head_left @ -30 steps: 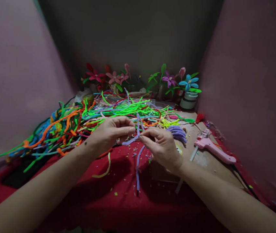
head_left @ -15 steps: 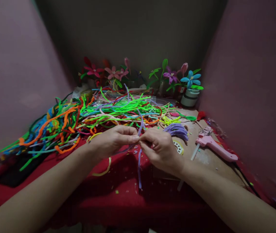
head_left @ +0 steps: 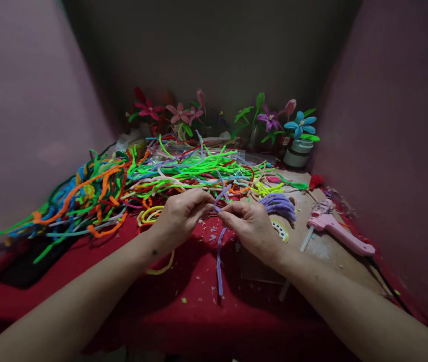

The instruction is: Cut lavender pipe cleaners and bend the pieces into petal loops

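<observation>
My left hand (head_left: 187, 213) and my right hand (head_left: 249, 226) meet at the middle of the view, fingertips almost touching. Both pinch a purple pipe cleaner (head_left: 222, 193), whose bent ends stick up between them. Another purple length (head_left: 219, 266) runs down over the red cloth below the fingers; whether it joins the held piece I cannot tell. Beside my right hand lies a bundle of bent purple pipe cleaners (head_left: 279, 206) on the cardboard (head_left: 323, 251). Yellow pipe cleaner loops (head_left: 149, 215) lie left of my left hand.
A large heap of coloured pipe cleaners (head_left: 184, 168) spreads across the back and left of the red cloth (head_left: 184, 322). To the right rests a pink glue gun (head_left: 340, 234). Pipe-cleaner flowers (head_left: 300, 124) stand along the back, and a dark flat object (head_left: 29, 266) lies at left.
My left hand has turned and lifted slightly, with its fingers now arched over the pinch. The purple pipe cleaner's upper end has folded to the right between my hands.
</observation>
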Demonstrator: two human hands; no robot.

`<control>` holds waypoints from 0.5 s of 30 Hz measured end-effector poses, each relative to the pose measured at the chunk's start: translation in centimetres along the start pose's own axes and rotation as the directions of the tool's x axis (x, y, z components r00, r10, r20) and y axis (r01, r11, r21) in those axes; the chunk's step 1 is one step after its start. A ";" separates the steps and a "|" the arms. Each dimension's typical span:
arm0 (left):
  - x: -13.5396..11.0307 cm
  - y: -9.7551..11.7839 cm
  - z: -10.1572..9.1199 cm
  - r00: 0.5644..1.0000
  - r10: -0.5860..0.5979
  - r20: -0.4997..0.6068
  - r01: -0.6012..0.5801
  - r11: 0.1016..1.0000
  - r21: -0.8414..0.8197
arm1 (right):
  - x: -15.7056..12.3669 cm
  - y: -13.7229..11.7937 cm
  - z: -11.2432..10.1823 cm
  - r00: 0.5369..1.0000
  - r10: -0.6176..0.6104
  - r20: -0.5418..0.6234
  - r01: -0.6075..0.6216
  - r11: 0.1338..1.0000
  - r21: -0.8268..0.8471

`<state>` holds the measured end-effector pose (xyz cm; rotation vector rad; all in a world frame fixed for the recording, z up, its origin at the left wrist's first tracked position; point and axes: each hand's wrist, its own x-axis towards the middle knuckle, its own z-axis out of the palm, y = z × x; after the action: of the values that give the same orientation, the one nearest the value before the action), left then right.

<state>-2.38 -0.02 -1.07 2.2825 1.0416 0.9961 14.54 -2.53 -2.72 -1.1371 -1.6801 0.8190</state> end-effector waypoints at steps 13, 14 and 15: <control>0.1 1.0 -1.4 0.984 -0.012 0.176 -0.028 0.974 0.226 | 0.4 -0.6 -1.1 0.930 -0.285 -0.232 0.237 0.947 -0.216; 0.1 1.1 -1.5 0.975 -0.053 0.215 0.012 0.982 0.189 | 0.5 -0.7 -1.3 0.927 -0.314 -0.206 0.264 0.935 -0.237; 0.2 1.1 -1.5 0.962 -0.084 0.258 0.047 0.988 0.148 | 0.5 -0.8 -1.4 0.938 -0.320 -0.133 0.281 0.927 -0.249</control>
<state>-2.95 -0.45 0.67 2.3945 1.0937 0.5869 15.51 -2.28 -1.39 -1.0316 -1.7760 0.3310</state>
